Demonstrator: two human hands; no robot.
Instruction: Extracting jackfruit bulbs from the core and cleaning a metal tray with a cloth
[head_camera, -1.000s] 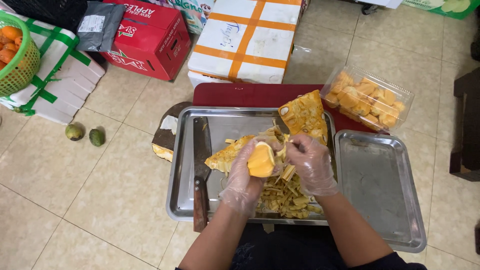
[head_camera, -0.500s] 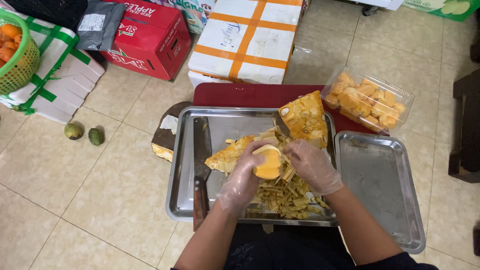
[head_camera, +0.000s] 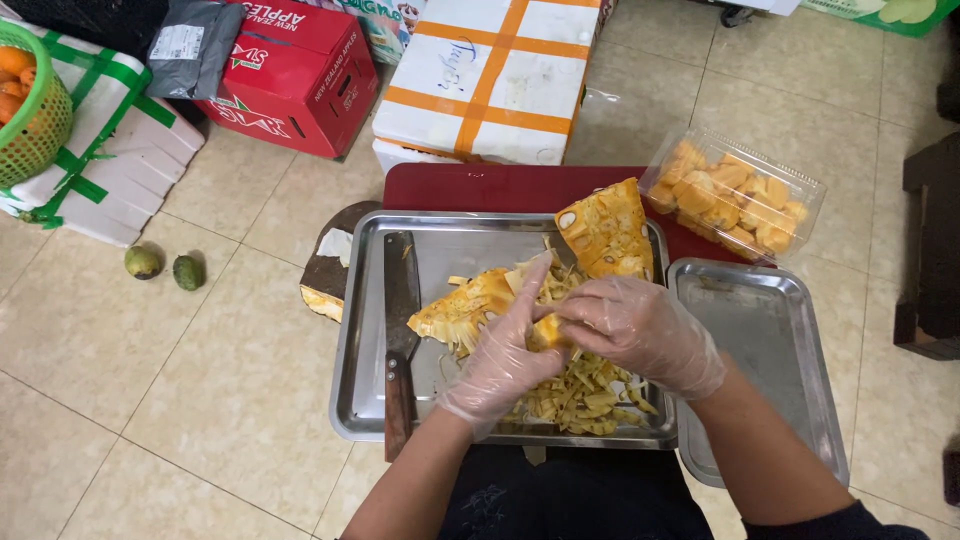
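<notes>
Both hands wear clear plastic gloves and meet over a steel tray (head_camera: 360, 330). My left hand (head_camera: 505, 355) and my right hand (head_camera: 640, 330) together grip a yellow jackfruit pod (head_camera: 545, 332), mostly covered by the fingers. Under them lies a heap of pale jackfruit fibres (head_camera: 575, 395). A flat jackfruit piece (head_camera: 465, 305) lies just left of the hands, and a jackfruit chunk (head_camera: 605, 232) stands at the tray's far edge. A cleaver (head_camera: 400, 330) with a wooden handle rests along the tray's left side.
A second steel tray (head_camera: 765, 350) sits to the right, a clear box of yellow pods (head_camera: 735, 195) behind it. A red board (head_camera: 490, 188), a rind piece (head_camera: 325, 280), cardboard boxes (head_camera: 490, 75), a red box (head_camera: 290, 70), two green fruits (head_camera: 160, 267) and a green basket (head_camera: 35, 110) lie around.
The pod was held up in my left hand with its yellow face showing; now both hands have lowered and closed around it, hiding most of it.
</notes>
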